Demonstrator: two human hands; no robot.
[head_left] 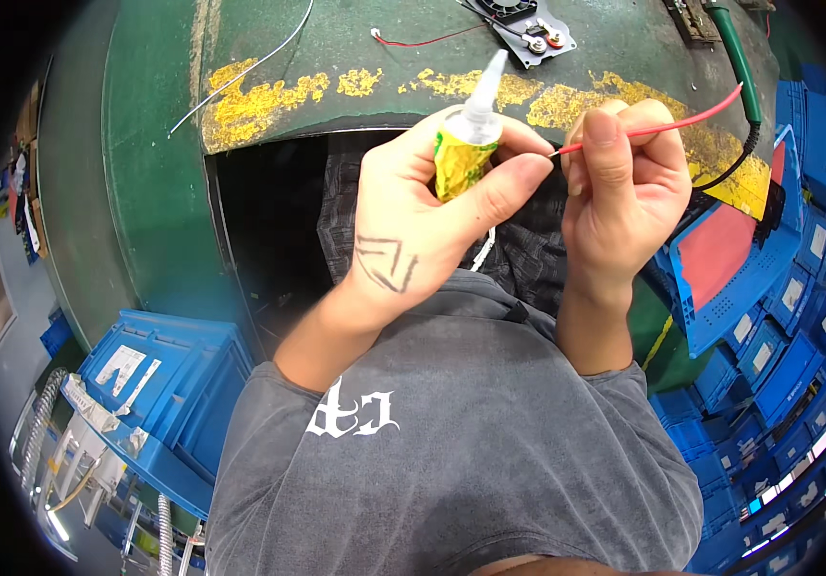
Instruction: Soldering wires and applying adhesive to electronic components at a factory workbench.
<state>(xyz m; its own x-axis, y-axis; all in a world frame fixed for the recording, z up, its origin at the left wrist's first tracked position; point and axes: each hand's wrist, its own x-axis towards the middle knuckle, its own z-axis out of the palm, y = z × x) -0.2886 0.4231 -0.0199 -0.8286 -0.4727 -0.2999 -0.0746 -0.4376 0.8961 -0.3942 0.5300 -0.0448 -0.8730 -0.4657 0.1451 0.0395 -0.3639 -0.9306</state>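
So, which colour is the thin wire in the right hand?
Red wire, pinched in the right hand; head view.

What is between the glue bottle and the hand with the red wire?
In the head view, only the left hand's thumb lies between the glue bottle and the right hand, touching the red wire's tip.

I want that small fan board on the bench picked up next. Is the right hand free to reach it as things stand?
Probably not yet: the right hand is pinching the red wire. The fan board lies uncovered on the green bench just beyond, so the path looks open.
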